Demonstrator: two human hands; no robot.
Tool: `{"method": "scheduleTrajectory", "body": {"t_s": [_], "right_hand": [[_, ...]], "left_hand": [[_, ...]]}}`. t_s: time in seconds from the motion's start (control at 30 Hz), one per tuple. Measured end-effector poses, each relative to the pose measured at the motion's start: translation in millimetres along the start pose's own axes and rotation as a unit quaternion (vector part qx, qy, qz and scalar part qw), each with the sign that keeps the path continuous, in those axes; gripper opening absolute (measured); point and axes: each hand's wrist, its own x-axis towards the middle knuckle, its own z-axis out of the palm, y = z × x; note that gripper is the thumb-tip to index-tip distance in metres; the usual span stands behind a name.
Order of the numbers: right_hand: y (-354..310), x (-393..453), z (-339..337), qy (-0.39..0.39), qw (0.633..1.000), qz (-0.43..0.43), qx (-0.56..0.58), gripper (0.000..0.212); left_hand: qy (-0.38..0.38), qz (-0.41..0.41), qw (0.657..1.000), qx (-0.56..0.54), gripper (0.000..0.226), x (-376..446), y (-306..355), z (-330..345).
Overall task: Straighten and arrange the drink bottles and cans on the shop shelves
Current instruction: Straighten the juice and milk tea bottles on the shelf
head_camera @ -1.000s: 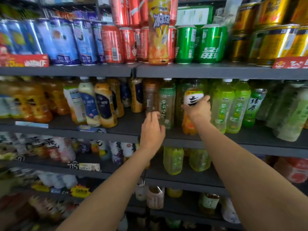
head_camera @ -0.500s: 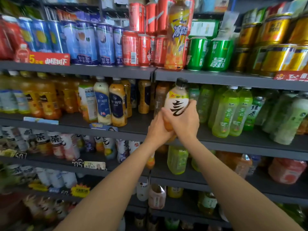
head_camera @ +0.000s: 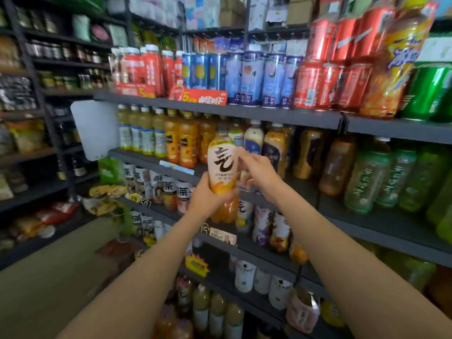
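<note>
— Up by the shelves, how many bottles has the person got?

— One: an orange drink bottle [head_camera: 222, 165] with a white label, upright, off the shelf and in front of the second shelf [head_camera: 381, 223].

— Both hands on it?

— The left hand [head_camera: 208, 200] wraps the lower half from beneath. The right hand [head_camera: 260, 173] touches its right side, fingers loosely curled; whether it really grips, I can't tell. Both forearms reach forward and up.

— Above?

— Four blue cans [head_camera: 254, 79] I can count in the front row, then red cans [head_camera: 327, 84] I can't count.
</note>
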Motion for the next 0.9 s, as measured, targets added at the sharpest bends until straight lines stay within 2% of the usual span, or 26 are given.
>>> {"method": "scheduleTrajectory", "body": {"t_s": [0.1,0.23,0.33,0.43,0.6,0.73,0.9], "right_hand": [[2.2,17.9,39.8,-0.005,0.999,0.039,0.005,0.060],[15.5,44.4,108.8,-0.024,0.992,0.054,-0.109,0.076],[13.9,59.4,161.2,-0.006,0.989,0.059,-0.139,0.067],[2.8,71.6,199.6,0.003,0.988,0.024,-0.151,0.064],[-14.0,93.6,222.0,0.041,0.987,0.013,-0.156,0.067],[-12.0,99.7,227.4,0.088,0.987,0.026,-0.130,0.079],[-1.8,103.2,228.4,0.147,0.976,0.029,-0.160,0.085]], "left_hand": [[-0.038,0.000,0.998,0.058,0.065,14.2,-24.1,-39.5],[-0.092,-0.026,0.988,0.119,0.073,32.6,-68.6,-90.7],[-0.093,-0.046,0.988,0.117,0.073,49.8,-96.8,-127.8],[-0.096,-0.044,0.990,0.096,0.079,72.1,-112.2,-156.7],[-0.106,-0.027,0.989,0.100,0.079,105.4,-117.4,-180.6],[-0.128,-0.027,0.987,0.091,0.074,122.2,-122.5,-181.4],[-0.163,-0.037,0.986,0.014,0.069,139.3,-114.2,-170.4]]}}
